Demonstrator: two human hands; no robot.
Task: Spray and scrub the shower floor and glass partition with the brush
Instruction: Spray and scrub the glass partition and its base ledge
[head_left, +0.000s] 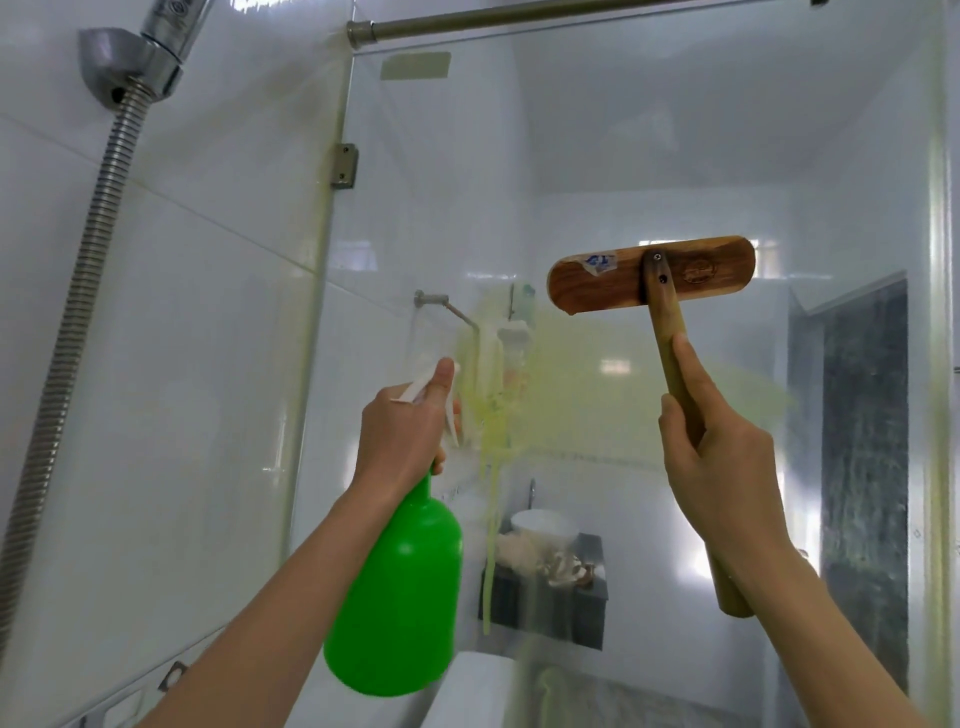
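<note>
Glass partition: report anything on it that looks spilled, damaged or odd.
A yellow-green film of spray clouds the middle of the glass partition and runs down in long drips in front of the spray bottle in the left hand. It looks like cleaner, not damage. The brush bears a torn sticker.

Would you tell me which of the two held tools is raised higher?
The brown wooden brush in the right hand; the green plastic spray bottle in the left hand sits lower.
</note>
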